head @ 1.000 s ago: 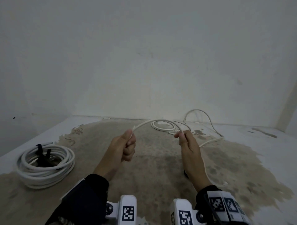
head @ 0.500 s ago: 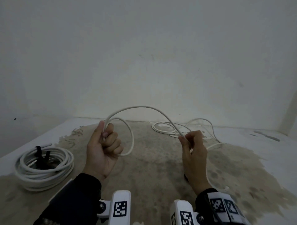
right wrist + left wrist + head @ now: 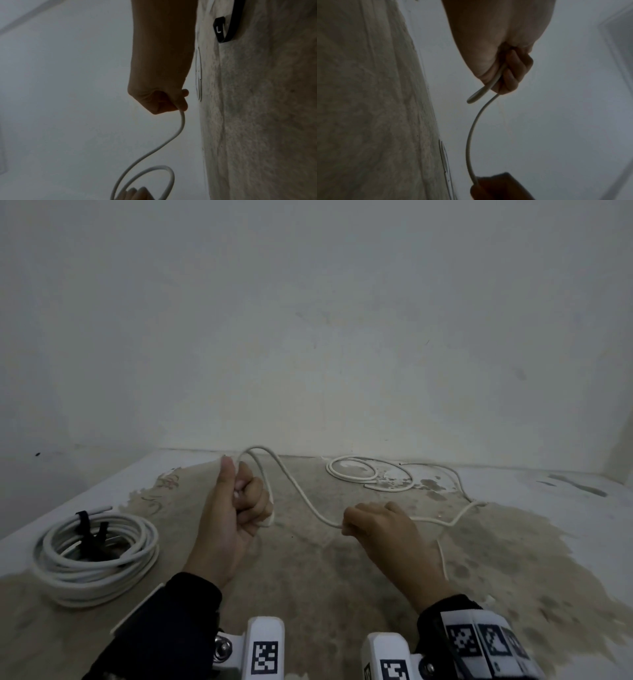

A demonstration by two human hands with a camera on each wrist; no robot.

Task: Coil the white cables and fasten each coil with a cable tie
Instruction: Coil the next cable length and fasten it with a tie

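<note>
My left hand [image 3: 245,501] [image 3: 506,75] grips a small loop of the thin white cable [image 3: 298,491] [image 3: 469,139] [image 3: 173,139], thumb upright. From that loop the cable sags rightward into my right hand [image 3: 356,523] [image 3: 171,102], which pinches it low over the surface. Beyond the right hand the cable trails to loose turns [image 3: 356,474] lying near the back wall. At the left lies a finished white coil [image 3: 96,556] bound by a black tie [image 3: 87,529]. A loose black cable tie [image 3: 223,27] lies on the surface in the right wrist view.
The work surface [image 3: 308,577] is worn, with a brown patch in the middle and white edges. A plain white wall [image 3: 308,337] stands close behind and to the left. Wrist-camera mounts with printed markers [image 3: 263,655] sit at the bottom.
The left hand has formed a loop and moved slightly right. The right hand dropped lower and slid along the cable, so the high arch between the hands now sags.
</note>
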